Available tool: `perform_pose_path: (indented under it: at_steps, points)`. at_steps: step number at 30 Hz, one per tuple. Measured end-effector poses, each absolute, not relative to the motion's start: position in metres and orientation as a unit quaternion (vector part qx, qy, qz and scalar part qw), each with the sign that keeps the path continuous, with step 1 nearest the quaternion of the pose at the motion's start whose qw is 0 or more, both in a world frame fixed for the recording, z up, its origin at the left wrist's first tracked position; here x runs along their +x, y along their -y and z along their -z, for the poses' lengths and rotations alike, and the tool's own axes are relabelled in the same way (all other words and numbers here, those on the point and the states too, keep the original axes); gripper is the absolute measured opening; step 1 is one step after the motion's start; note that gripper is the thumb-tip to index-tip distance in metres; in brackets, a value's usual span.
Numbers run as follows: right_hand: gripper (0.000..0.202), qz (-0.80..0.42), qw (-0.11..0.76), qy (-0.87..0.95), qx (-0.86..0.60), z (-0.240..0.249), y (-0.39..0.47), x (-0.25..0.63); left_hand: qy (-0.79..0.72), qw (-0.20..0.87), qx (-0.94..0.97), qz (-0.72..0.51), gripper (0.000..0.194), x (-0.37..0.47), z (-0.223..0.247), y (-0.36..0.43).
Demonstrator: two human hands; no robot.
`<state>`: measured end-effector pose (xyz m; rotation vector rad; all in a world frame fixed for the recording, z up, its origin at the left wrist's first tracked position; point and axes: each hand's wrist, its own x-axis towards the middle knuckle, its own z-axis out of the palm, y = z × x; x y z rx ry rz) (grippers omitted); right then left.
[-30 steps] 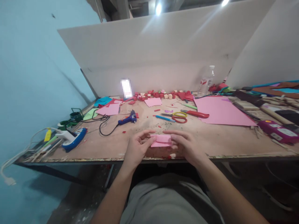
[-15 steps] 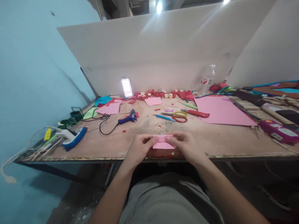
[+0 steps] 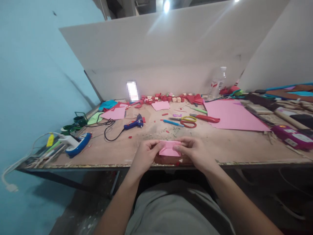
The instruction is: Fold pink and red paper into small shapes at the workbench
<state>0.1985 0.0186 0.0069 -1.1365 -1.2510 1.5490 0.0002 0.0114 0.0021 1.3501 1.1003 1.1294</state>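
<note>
A small folded piece of pink paper (image 3: 169,150) is held between both hands just above the table's front edge. My left hand (image 3: 148,153) pinches its left side, thumb on top and fingers behind. On the right side my right hand (image 3: 192,150) grips it the same way, its thumb pressing on the face of the paper. Creases run across the paper near its upper part. Beyond the hands lie a blue pen (image 3: 173,123), scissors (image 3: 188,122) with yellow and red handles, and a red utility knife (image 3: 207,118).
A blue glue gun (image 3: 134,124) with its cord lies left of centre. Large pink sheets (image 3: 232,114) lie at the right. Small red and cream blocks (image 3: 168,98) line the back. A plastic bottle (image 3: 217,84), a blue-edged power strip (image 3: 78,145) and a purple box (image 3: 292,136) stand around.
The pink paper has shifted very slightly left and tilted a little, with both hands still gripping it. Nothing else on the table has visibly moved.
</note>
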Motion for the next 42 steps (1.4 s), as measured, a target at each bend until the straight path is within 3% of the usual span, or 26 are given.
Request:
perform_pose_path:
  at_steps: [23,42]
  points:
    - [0.051,-0.607,0.416,0.495,-0.461,-0.010,-0.017,0.197,-0.481,0.419,0.606,-0.475,0.040,0.000,0.002,-0.013]
    - [0.041,-0.585,0.427,0.523,-0.450,-0.011,-0.016,0.197,-0.449,0.504,0.579,-0.457,0.040,0.001,-0.007,-0.011]
